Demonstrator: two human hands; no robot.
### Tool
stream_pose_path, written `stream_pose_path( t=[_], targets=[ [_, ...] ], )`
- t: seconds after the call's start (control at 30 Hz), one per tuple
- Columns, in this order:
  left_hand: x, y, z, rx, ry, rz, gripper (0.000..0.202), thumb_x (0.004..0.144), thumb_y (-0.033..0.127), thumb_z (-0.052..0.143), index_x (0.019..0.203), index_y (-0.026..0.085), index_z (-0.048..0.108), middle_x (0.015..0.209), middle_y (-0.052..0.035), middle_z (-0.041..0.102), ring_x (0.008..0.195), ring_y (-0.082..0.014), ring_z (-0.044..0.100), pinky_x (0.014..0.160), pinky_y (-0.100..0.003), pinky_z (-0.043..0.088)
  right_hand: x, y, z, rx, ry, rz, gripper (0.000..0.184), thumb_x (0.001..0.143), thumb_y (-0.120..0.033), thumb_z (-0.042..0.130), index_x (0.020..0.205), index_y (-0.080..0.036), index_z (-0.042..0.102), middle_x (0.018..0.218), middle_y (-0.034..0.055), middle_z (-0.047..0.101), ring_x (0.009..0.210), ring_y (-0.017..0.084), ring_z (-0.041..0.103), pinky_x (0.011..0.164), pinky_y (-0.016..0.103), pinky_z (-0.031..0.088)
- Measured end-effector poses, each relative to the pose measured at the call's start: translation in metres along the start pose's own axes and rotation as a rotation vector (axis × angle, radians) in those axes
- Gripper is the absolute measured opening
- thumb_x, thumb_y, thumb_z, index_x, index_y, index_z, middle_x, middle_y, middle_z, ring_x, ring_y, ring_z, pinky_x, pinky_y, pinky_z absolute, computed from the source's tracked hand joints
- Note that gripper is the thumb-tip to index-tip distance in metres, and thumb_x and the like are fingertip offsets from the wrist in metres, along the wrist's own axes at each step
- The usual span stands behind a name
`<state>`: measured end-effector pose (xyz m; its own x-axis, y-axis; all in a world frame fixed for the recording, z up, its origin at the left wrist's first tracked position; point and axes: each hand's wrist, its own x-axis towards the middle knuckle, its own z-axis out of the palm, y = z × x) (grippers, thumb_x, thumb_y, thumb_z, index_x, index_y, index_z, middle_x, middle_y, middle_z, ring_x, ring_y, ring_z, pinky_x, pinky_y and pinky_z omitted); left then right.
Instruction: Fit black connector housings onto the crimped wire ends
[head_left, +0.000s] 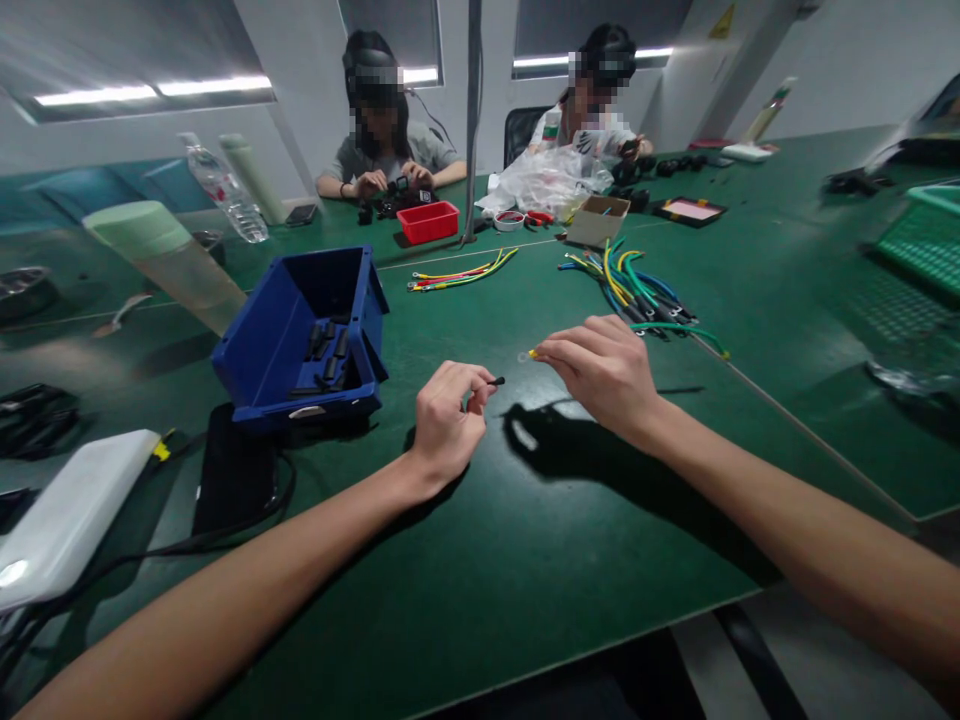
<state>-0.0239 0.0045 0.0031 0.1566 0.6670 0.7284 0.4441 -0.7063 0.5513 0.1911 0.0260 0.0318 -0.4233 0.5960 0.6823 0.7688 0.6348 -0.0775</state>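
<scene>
My left hand pinches a small black sleeve, whose end pokes out past the fingertips. Facing it, my right hand grips the end of a green and yellow wire with a ring terminal at its tip. A short gap separates sleeve and terminal. The wire's other end trails out to the right behind the hand. Left of my left hand stands a blue bin with several black sleeves inside. Beyond my right hand lies a bundle of wires in green, yellow and blue, some with black sleeves.
A few red and yellow wires lie farther back, near a red tray and a small cardboard box. A white power bank and black phone are at left. Two people sit across the table. A green basket stands right.
</scene>
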Motion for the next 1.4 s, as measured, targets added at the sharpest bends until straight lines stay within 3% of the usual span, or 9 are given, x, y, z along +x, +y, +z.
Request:
stream_pose_path(
  t=[0.17,0.37,0.5,0.8,1.03,1.4],
  targets=[
    [0.001,0.001,0.000,0.036,-0.030,0.017,0.021,0.080,0.003,0.056,0.066,0.018,0.050,0.081,-0.0025,0.067,0.078,-0.0149,0.062,0.066,-0.028,0.050,-0.001,-0.005,0.001,0.123,-0.117,0.036,0.016,0.091,-0.034,0.056,0.089,-0.027,0.070,0.080,0.0049,0.071,0.075,0.021,0.057,0.070,0.036,0.042],
    [0.004,-0.005,-0.001,0.036,-0.092,-0.111,0.019,0.077,0.002,0.056,0.068,0.018,0.053,0.083,-0.0021,0.066,0.080,-0.0156,0.062,0.065,-0.028,0.049,-0.001,-0.009,0.007,0.359,-0.134,0.228,0.014,0.085,-0.035,0.065,0.083,-0.022,0.068,0.077,0.0032,0.069,0.069,0.016,0.059,0.064,0.029,0.044],
    [0.005,-0.007,0.000,0.011,-0.104,-0.182,0.017,0.077,0.003,0.059,0.068,0.018,0.053,0.085,-0.0020,0.066,0.079,-0.0145,0.061,0.063,-0.026,0.048,0.000,-0.010,0.007,0.588,-0.240,0.350,0.018,0.082,-0.036,0.067,0.087,-0.019,0.069,0.075,0.0024,0.068,0.063,0.013,0.057,0.058,0.026,0.043],
    [0.007,0.000,-0.001,-0.025,-0.136,-0.221,0.011,0.079,0.014,0.062,0.072,0.017,0.054,0.086,-0.0031,0.067,0.073,-0.0126,0.060,0.055,-0.022,0.046,0.001,-0.010,0.013,0.829,-0.379,0.545,0.024,0.080,-0.039,0.062,0.082,-0.015,0.067,0.070,0.0014,0.063,0.057,0.010,0.051,0.053,0.024,0.039],
    [0.007,0.002,-0.001,-0.108,-0.152,-0.247,0.012,0.079,0.015,0.062,0.071,0.017,0.054,0.087,-0.0036,0.067,0.072,-0.0117,0.061,0.053,-0.020,0.048,0.004,-0.010,0.008,0.843,-0.432,0.526,0.024,0.081,-0.035,0.053,0.082,-0.016,0.068,0.065,0.0011,0.062,0.057,0.012,0.051,0.054,0.025,0.036],
    [0.007,0.002,-0.001,-0.147,-0.176,-0.224,0.011,0.075,0.013,0.064,0.071,0.017,0.055,0.082,-0.0020,0.067,0.074,-0.0127,0.063,0.053,-0.019,0.047,0.004,-0.013,0.003,0.708,-0.526,0.385,0.022,0.084,-0.033,0.055,0.083,-0.015,0.068,0.064,-0.0012,0.058,0.057,0.010,0.046,0.055,0.023,0.033]
  ],
)
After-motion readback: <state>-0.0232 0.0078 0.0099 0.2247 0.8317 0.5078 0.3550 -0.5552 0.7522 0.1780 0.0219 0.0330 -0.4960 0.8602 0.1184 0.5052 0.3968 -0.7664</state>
